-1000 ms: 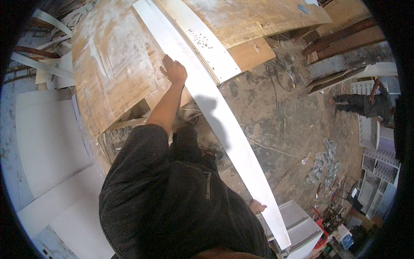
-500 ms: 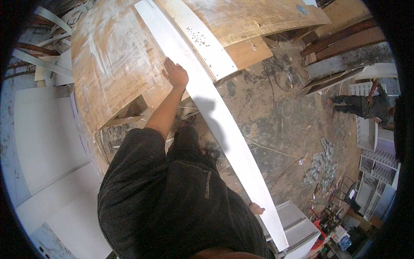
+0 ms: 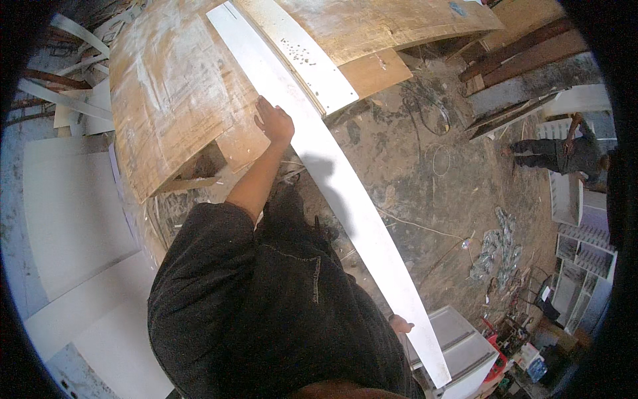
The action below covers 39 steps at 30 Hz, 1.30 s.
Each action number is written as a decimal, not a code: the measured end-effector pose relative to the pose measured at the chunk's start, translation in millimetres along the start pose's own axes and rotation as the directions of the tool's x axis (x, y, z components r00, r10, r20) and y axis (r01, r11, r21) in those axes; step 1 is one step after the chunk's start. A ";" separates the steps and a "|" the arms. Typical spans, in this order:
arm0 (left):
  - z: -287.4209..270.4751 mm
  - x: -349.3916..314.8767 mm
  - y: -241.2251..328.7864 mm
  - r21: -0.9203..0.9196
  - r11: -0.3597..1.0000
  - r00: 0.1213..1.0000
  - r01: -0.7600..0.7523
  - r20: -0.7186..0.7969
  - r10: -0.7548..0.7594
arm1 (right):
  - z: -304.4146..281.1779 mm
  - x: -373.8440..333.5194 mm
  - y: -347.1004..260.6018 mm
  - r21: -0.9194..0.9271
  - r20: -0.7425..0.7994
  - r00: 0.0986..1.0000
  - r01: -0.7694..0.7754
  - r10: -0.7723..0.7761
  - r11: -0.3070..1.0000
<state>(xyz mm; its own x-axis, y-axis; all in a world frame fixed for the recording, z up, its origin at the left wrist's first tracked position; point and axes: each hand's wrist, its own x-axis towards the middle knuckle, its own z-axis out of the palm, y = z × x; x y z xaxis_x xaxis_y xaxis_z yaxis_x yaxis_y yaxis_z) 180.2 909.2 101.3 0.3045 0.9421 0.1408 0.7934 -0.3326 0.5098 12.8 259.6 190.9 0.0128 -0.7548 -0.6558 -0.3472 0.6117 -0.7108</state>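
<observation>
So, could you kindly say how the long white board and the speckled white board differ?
The left hand and right hand touch the long white board; neither touches the speckled white board. The long board extends far past the brown wooden table; the speckled board ends near its edge. Both look flat.

1. Place: a workshop, by the look of it for board and cabinet work.
2. Upper left to top: broad wooden table [image 3: 169,86], surface scuffed and smeared whitish; long white board [image 3: 347,193] overlapping it.
3. Left edge: large white panels [image 3: 76,213].
4. Upper right: rough brown planks [image 3: 525,46].
5. Right edge: white cabinet-like units [image 3: 565,199], some slatted.
6. Right of centre: stained floor [image 3: 412,193], crumpled plastic-like heap [image 3: 498,253].
7. Lower right: jumbled gear [image 3: 515,356], too small to identify.
</observation>
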 end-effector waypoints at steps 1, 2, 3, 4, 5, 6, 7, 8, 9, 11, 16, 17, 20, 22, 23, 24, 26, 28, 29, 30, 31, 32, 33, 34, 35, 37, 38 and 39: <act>1.5 -2.4 5.5 -0.024 1.000 1.000 0.012 0.022 -0.011 | 1.9 -23.2 -6.7 0.037 -0.076 0.995 0.070 -0.067 0.997; 2.8 -4.7 9.9 -0.033 0.999 1.000 0.006 0.026 -0.005 | -2.3 -17.2 -9.7 0.047 -0.068 0.995 0.072 -0.069 0.996; 3.9 -6.9 12.9 -0.033 0.999 0.999 0.011 0.037 -0.009 | -10.4 -4.5 -11.6 0.050 -0.027 0.998 0.064 -0.063 0.997; -14.6 1.7 -4.0 -0.004 0.999 0.999 0.046 0.012 -0.046 | -6.5 14.9 -9.8 0.003 0.060 0.997 0.040 -0.040 0.999; -15.8 2.7 -2.1 -0.010 0.999 0.999 0.037 0.011 -0.037 | -13.0 35.0 -5.1 0.009 0.094 0.995 0.039 -0.040 0.999; 3.7 -5.8 18.8 -0.047 0.999 1.000 -0.004 0.021 0.005 | -28.8 48.9 -5.4 0.063 0.081 0.995 0.061 -0.066 0.996; -1.1 -4.9 16.0 -0.029 0.999 1.000 -0.014 -0.014 0.014 | -29.4 61.5 -1.6 0.053 0.094 0.994 0.050 -0.055 0.997; -5.9 -3.2 12.1 -0.011 1.000 1.000 -0.011 -0.022 0.011 | -28.3 74.0 3.3 0.035 0.109 0.993 0.045 -0.049 0.998; -5.6 -2.9 12.7 -0.010 1.000 1.000 -0.007 0.011 0.008 | -29.7 81.4 5.1 0.039 0.116 0.992 0.054 -0.058 0.998; -4.6 -2.3 13.8 -0.009 1.000 0.999 -0.004 0.045 0.004 | -31.2 95.2 10.6 0.039 0.128 0.988 0.077 -0.082 0.996; -3.2 24.3 5.8 0.018 1.000 0.999 0.004 0.032 -0.004 | -25.9 122.5 23.4 -0.016 0.257 0.944 0.219 -0.208 0.976; -2.1 27.9 6.7 0.016 1.000 0.999 0.007 0.035 -0.008 | -26.2 127.6 27.9 -0.060 0.313 0.896 0.348 -0.313 0.936; 0.2 45.0 4.5 0.034 0.999 0.999 0.002 0.033 -0.003 | -13.1 131.9 35.1 -0.075 0.319 0.893 0.359 -0.319 0.930; -1.3 58.5 -8.9 0.038 0.999 0.996 -0.033 0.087 0.030 | 3.7 122.6 38.0 0.179 0.051 0.998 -0.041 0.032 0.983; -1.1 68.7 -6.3 0.031 0.999 0.995 -0.040 0.092 0.037 | -0.2 128.4 36.9 0.148 0.011 0.999 -0.034 0.033 0.988; -0.9 80.0 -3.7 -0.009 1.000 0.992 -0.011 0.129 0.012 | -6.9 133.2 33.6 0.118 -0.031 0.999 -0.029 0.033 0.993; -3.5 117.9 -20.4 -0.051 0.998 0.995 0.025 0.098 -0.020 | -10.1 135.6 30.6 0.109 0.012 0.997 -0.072 0.071 0.991; 1.2 144.1 -12.2 -0.055 0.998 0.994 0.037 0.106 -0.031 | -25.0 148.7 17.0 0.112 0.030 0.996 -0.087 0.084 0.990; 7.0 154.3 -2.0 -0.056 0.998 0.993 0.041 0.115 -0.034 | -34.4 161.1 15.4 0.159 0.001 0.999 0.046 -0.047 0.986; 10.8 164.8 -2.7 -0.028 0.997 0.993 0.065 0.100 -0.062 | -36.8 172.0 17.6 0.188 -0.024 0.985 0.174 -0.172 0.967; 19.3 164.1 1.8 -0.030 0.998 0.991 0.062 0.117 -0.059 | -43.5 176.6 17.4 0.217 -0.068 0.952 0.306 -0.299 0.927; 27.1 158.5 7.7 -0.028 0.999 0.995 0.043 0.090 -0.040 | -40.8 142.0 21.3 0.188 -0.080 0.982 0.184 -0.171 0.965; 6.8 162.9 -33.0 0.029 0.997 0.997 0.077 0.010 -0.078 | -1.8 76.2 25.0 0.084 -0.040 0.999 0.033 -0.030 0.996; 0.6 164.6 -41.8 0.042 0.994 0.995 0.098 0.008 -0.098 | 6.9 57.1 21.7 0.065 -0.027 0.999 0.034 -0.032 0.997; -0.2 166.5 -38.7 0.031 0.993 0.994 0.111 -0.004 -0.111 | 1.8 61.9 18.7 0.061 -0.022 0.999 0.051 -0.049 0.997; 8.3 166.1 -18.4 0.016 0.994 0.994 0.109 0.003 -0.109 | -21.2 100.9 20.5 0.082 -0.020 0.995 0.099 -0.098 0.992; 19.4 163.3 1.2 0.000 0.997 0.997 0.078 0.020 -0.078 | -36.4 122.5 24.0 0.092 -0.036 0.989 0.144 -0.142 0.985; 25.5 162.0 12.4 -0.009 0.998 0.998 0.056 0.030 -0.056 | -49.5 144.0 26.0 0.092 -0.046 0.982 0.185 -0.181 0.978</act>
<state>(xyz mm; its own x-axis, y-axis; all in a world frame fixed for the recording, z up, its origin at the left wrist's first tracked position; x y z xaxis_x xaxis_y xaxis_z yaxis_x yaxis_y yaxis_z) 252.8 1056.6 108.7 0.2754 0.9574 0.0865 0.8047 -0.2788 0.5242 -40.8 155.0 90.6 0.0320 -0.8634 -0.5035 -0.2506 0.4807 -0.8403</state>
